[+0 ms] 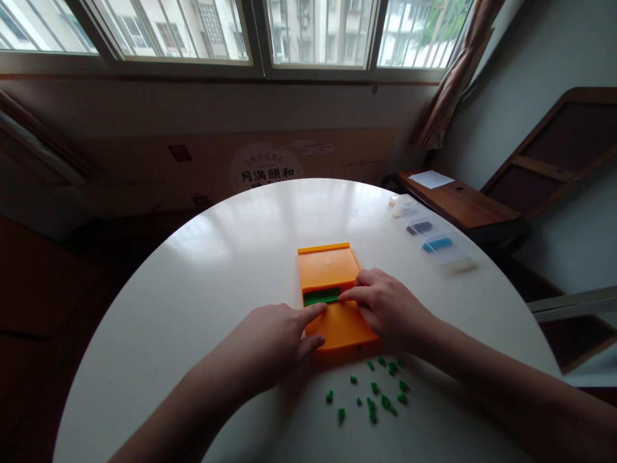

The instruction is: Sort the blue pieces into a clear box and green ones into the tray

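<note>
An orange plastic case (328,262) lies on the white table in front of me, with a recessed slot across its middle. In that slot sits a green studded strip (322,296). My left hand (282,337) reaches over the case's near left part, index finger stretched to the slot's lower edge and thumb apart below it. From the other side, my right hand (385,305) points its index finger at the strip's right end, its thumb lower over the case. Its other fingers bend near the case's right edge. Several small green pieces (374,388) lie scattered in front of the case.
The round white table (202,308) fills the foreground. Near its right edge lie clear plastic bags (448,254) with blue, dark and pale contents. Beyond are a wooden side table (472,204) with white paper (430,179), a cardboard panel (318,151) and windows (318,32).
</note>
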`<state>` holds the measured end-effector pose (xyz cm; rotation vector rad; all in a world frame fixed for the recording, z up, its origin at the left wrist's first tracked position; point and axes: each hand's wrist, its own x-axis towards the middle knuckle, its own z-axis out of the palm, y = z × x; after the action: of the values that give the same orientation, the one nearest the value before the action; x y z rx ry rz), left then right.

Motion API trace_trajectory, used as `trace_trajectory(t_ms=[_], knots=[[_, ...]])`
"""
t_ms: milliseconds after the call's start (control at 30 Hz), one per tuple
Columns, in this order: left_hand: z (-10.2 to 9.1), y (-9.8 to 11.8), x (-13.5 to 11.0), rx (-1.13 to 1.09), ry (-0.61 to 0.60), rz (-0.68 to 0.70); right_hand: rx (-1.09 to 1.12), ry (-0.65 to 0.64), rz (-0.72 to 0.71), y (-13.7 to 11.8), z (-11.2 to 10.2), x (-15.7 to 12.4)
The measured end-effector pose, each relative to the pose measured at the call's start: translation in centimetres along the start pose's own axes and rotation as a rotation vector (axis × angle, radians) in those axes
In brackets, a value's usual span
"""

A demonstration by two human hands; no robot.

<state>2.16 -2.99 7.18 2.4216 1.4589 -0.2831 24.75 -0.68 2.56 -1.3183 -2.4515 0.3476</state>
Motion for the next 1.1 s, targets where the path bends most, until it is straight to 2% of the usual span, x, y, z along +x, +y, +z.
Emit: trace_trajectory(t_ms=[500,633,767,833,900,967,1033,1100], knots=[[0.1,0.0,-0.1,-0.022,0.039,0.019,0.002,0.026,-0.04,-0.3,-0.3,-0.1],[-0.1,-0.1,-0.2,-0.05,0.065,0.028,0.022,0.119,-0.036,0.4,-1.7,-0.4],[-0.5,-0.4,-0.2,-0.08,0.133,0.057,0.067,0.191,-0.062,1.3,-4.1,-1.4],[-0.8,-0.5,-0.1,-0.107,0.163,0.076,0.097,0.087,-0.153,1.3,-5.3,-2.1],[-1.0,-0.6,0.3,-0.123,0.185,0.1,0.131,-0.13,-0.285,0.8,-6.3,-2.8],[-1.2,-0.9,0.6,-0.122,0.215,0.113,0.137,-0.323,-0.34,-0.1,-6.8,-3.5],[-1.2,-1.2,0.9,-0.129,0.274,0.122,0.094,-0.399,-0.333,-0.8,-6.9,-4.0],[-1.1,-1.6,1.1,-0.147,0.336,0.135,0.055,-0.419,-0.318,-1.0,-6.8,-4.3]])
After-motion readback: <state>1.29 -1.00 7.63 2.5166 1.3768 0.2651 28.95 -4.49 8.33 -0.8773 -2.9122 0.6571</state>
